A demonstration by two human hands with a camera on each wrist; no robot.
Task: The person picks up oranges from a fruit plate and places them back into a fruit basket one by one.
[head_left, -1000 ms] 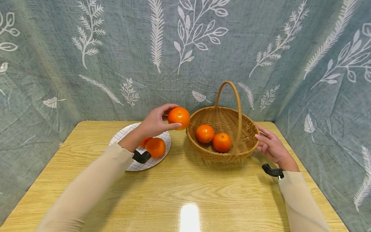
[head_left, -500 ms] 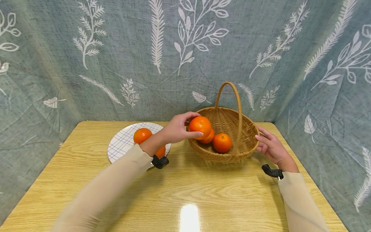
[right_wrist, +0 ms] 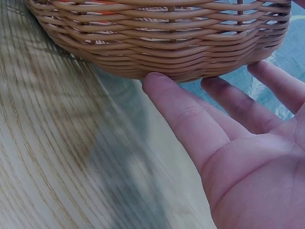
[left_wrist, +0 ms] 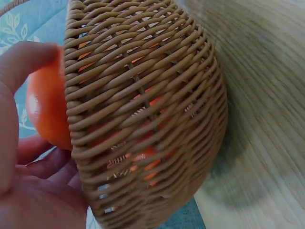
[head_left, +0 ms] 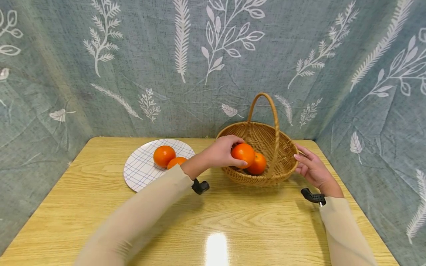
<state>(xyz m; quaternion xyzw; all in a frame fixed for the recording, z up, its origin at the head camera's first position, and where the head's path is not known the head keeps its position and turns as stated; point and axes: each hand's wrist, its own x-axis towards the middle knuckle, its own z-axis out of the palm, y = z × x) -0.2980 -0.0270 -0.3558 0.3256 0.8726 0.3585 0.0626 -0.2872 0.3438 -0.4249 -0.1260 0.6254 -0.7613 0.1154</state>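
Observation:
My left hand (head_left: 223, 152) holds an orange (head_left: 243, 155) inside the left part of a wicker basket (head_left: 283, 162), thumb at its near side and fingers behind. Another orange (head_left: 257, 163) lies just right of it in the basket. In the left wrist view, the held orange (left_wrist: 47, 105) shows partly above the rim, with more orange colour through the weave. My right hand (head_left: 314, 166) steadies the basket's right rim, its thumb on the edge. From the right wrist view, the fingertips (right_wrist: 159, 83) touch the outer wall from below.
A white checked plate (head_left: 136, 171) stands left of the basket, bearing an orange (head_left: 164, 156) and a second orange (head_left: 176, 162) partly behind the left sleeve. The basket's tall handle (head_left: 275, 125) arches over its right half. A leaf-patterned curtain (head_left: 186, 103) hangs behind the wooden table (head_left: 253, 221).
My left hand has carried the orange rightward from above the plate's right side, down into the basket. It now covers one orange lying there. The right hand and basket have stayed put.

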